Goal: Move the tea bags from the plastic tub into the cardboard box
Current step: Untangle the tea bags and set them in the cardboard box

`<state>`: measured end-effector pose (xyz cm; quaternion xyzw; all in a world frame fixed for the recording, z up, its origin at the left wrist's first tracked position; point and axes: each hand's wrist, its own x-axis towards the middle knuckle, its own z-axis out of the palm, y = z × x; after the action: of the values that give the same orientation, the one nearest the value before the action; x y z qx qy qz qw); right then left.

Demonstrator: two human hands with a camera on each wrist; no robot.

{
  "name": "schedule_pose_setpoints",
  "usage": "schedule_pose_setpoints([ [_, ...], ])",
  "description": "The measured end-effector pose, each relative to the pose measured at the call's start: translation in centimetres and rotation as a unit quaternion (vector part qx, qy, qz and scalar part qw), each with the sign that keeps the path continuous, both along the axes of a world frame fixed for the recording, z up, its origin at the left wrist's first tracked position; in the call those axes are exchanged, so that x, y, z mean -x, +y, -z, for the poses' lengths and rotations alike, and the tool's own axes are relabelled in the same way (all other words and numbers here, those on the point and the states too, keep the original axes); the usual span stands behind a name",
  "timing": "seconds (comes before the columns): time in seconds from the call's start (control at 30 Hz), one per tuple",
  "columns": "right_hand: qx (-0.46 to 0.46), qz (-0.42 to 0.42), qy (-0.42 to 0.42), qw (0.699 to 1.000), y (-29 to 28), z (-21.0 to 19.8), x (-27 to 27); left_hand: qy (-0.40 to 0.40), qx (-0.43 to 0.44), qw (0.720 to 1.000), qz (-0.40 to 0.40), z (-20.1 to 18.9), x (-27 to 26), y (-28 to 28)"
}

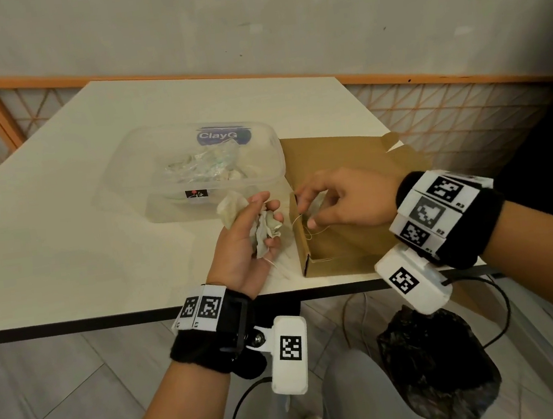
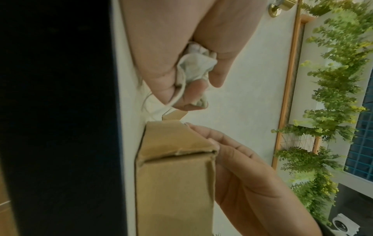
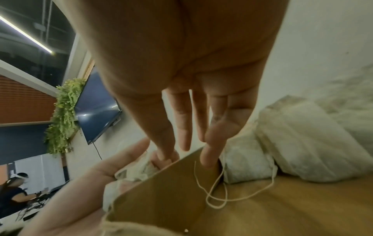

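A clear plastic tub stands mid-table with several tea bags left inside. Touching its right side is the open cardboard box, also box and box. My left hand, hand, grips a crumpled bundle of tea bags, bundle, just left of the box's near-left wall. My right hand, hand, hovers over that wall with fingers stretched out. Beneath it, tea bags lie in the box, a string looping off them.
The white table ends at a dark front edge close to my wrists. Below it a dark bag and cables lie on the floor. A wall with an orange rail runs behind. A person sits far off.
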<state>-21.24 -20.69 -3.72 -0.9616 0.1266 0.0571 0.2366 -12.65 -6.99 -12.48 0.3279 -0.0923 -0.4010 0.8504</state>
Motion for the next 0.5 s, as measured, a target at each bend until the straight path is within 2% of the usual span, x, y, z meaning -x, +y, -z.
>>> schedule_pose_setpoints([
  [0.13,-0.073,0.045,-0.002,0.996,-0.7,0.8,-0.6,0.019,0.022,1.0,0.004,0.2,-0.1,0.0],
  [0.3,0.032,0.11,0.017,0.993,-2.4,0.3,-0.3,0.018,0.027,0.999,0.004,0.4,-0.3,-0.1],
  [0.5,0.091,0.077,0.01,0.993,-2.1,-0.7,0.2,0.018,0.027,0.999,0.008,0.4,-0.3,-0.2],
])
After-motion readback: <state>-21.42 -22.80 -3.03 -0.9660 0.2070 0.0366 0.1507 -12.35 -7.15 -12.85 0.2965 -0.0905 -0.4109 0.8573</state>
